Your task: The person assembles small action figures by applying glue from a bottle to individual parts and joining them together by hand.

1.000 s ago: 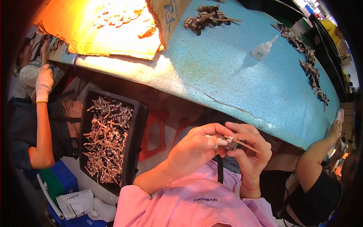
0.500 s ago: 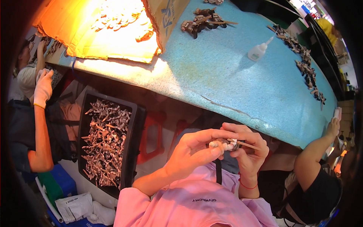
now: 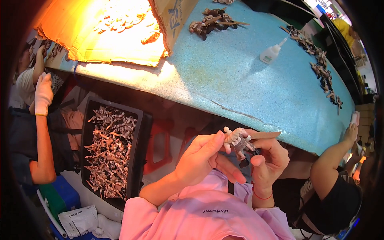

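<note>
A small figurine (image 3: 239, 145) in pale, grey and black hangs between my hands, in front of my chest. A flat brown blade-like piece (image 3: 266, 135) juts from it to the right. My left hand (image 3: 198, 156) pinches its pale end between thumb and fingers, while the lower fingers stretch out beneath. My right hand (image 3: 272, 158) is curled about the dark end, the index finger lying along the blade and the thumb raised near the black feet. Which right fingertips actually press on it is partly hidden.
On the blue table (image 3: 224, 80) are a white dropper bottle (image 3: 271, 53), a figurine cluster (image 3: 216, 24) and a row of figurines (image 3: 322, 72). A brightly lit cardboard box (image 3: 116, 44) holds small parts. A black crate (image 3: 112, 152) of figurines stands left. Co-workers sit on both sides.
The figurine has turned in my hands, so its body and the brown blade show more fully. My left fingers have uncurled from over it, and my right thumb has moved down.
</note>
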A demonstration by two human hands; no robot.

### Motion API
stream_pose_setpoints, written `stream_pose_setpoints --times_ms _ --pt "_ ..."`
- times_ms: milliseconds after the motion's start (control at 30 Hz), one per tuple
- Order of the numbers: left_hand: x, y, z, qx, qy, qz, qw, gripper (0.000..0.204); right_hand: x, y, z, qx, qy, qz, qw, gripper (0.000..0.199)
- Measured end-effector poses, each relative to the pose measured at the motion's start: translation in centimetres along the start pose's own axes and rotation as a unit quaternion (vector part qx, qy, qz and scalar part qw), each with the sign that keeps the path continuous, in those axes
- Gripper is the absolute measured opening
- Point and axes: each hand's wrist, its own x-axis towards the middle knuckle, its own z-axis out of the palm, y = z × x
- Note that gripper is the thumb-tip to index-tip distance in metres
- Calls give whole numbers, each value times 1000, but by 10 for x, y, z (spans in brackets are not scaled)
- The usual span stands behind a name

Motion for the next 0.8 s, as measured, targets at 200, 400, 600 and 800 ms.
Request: stream_pose_setpoints --times_ms 200,400,600,800 --pt "1 0 -2 -12 15 -4 1000 41 11 -9 9 -52 -5 -30 998 39" --pt "1 3 -1 -14 9 -8 1000 50 20 -8 9 -68 -24 -98 993 31" --pt "9 3 -2 41 10 -33 999 50 34 -15 -8 -83 -16 -29 996 13" --pt "4 -3 -14 105 -20 36 994 42 66 -6 -68 -181 98 89 975 15"
